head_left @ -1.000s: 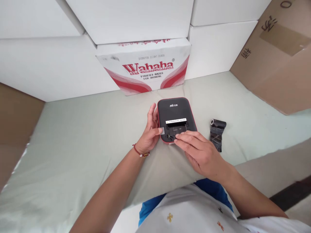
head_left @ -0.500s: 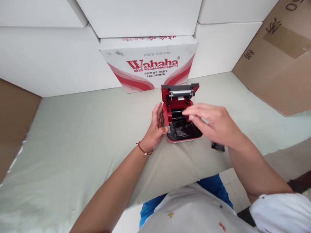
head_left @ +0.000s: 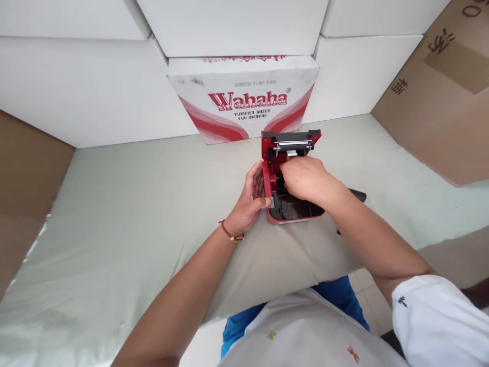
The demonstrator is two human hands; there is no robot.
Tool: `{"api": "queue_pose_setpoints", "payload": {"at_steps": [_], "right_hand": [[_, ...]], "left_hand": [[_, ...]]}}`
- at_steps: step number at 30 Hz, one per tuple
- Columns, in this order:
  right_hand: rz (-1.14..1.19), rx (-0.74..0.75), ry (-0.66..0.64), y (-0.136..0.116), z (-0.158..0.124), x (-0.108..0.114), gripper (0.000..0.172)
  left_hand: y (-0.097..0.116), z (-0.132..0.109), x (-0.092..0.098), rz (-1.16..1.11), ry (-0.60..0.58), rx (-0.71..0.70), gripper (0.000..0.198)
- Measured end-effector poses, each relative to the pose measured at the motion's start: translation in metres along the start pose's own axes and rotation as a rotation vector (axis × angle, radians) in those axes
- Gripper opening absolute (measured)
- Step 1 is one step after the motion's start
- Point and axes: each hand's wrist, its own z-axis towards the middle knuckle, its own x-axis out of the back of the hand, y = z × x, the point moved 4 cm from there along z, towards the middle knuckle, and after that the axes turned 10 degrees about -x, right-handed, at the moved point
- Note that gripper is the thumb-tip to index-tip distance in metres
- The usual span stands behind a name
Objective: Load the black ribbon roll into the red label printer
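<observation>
A small red and black label printer (head_left: 296,208) stands on the cloth-covered table with its lid (head_left: 294,137) tipped up and back. Under the raised lid a roller with a silvery bar shows. My left hand (head_left: 250,201) grips the printer's left side, thumb on a grey piece at the front left corner, fingers along the outer wall. My right hand (head_left: 305,178) reaches into the open compartment from the right, its fingers curled down. Their tips are hidden, and whatever they hold or touch cannot be made out.
A Wahaha water carton (head_left: 248,102) stands right behind the printer, before stacked white boxes (head_left: 114,86). Cardboard boxes flank the table, one on the right (head_left: 439,117) and one on the left (head_left: 26,178). A black cylinder-like item (head_left: 358,194) lies beyond my right forearm.
My right hand has gone from above the printer's right side down and left into its compartment. My left hand keeps its hold. The view has shifted slightly.
</observation>
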Motion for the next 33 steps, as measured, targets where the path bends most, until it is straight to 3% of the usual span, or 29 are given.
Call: {"api": "queue_pose_setpoints", "payload": {"at_steps": [3,5,8,10,13,16,18,20,22,25,30,33], "right_hand": [[0.039,0.011,0.052,0.009,-0.020,0.010,0.015],[0.182,0.070,0.115,0.024,-0.044,0.024,0.015],[0.518,0.116,0.107,0.066,-0.084,0.042,0.022],[0.643,0.028,0.080,0.102,-0.102,0.040,0.029],[0.667,-0.095,-0.011,0.138,-0.108,0.013,0.033],[0.667,-0.121,-0.130,0.140,-0.100,-0.027,0.030],[0.665,-0.139,-0.052,0.136,-0.097,-0.044,0.033],[0.661,-0.207,0.108,0.142,-0.100,-0.052,0.039],[0.611,-0.325,0.245,0.159,-0.109,-0.059,0.043],[0.408,-0.423,0.301,0.190,-0.119,-0.076,0.039],[0.291,-0.216,0.211,0.200,-0.104,-0.103,0.041],[0.328,-0.095,0.159,0.190,-0.097,-0.093,0.040]], "left_hand": [[0.000,0.000,0.000,0.022,-0.003,-0.005,0.105],[0.001,-0.001,0.000,0.045,-0.013,-0.011,0.103],[0.003,-0.001,0.001,0.067,-0.024,-0.024,0.099],[0.003,-0.001,0.002,0.071,-0.024,-0.021,0.100],[0.003,-0.001,0.003,0.071,-0.023,-0.003,0.100],[0.003,-0.002,0.005,0.075,-0.021,0.006,0.101],[0.003,-0.002,0.006,0.071,-0.009,0.012,0.100],[0.003,-0.002,0.008,0.061,0.008,0.015,0.100],[0.002,-0.002,0.009,0.059,0.016,0.017,0.100],[0.002,-0.003,0.010,0.072,0.008,0.024,0.101],[0.003,-0.003,0.009,0.029,0.030,0.040,0.099],[0.004,-0.003,0.005,-0.044,0.068,0.059,0.097]]}}
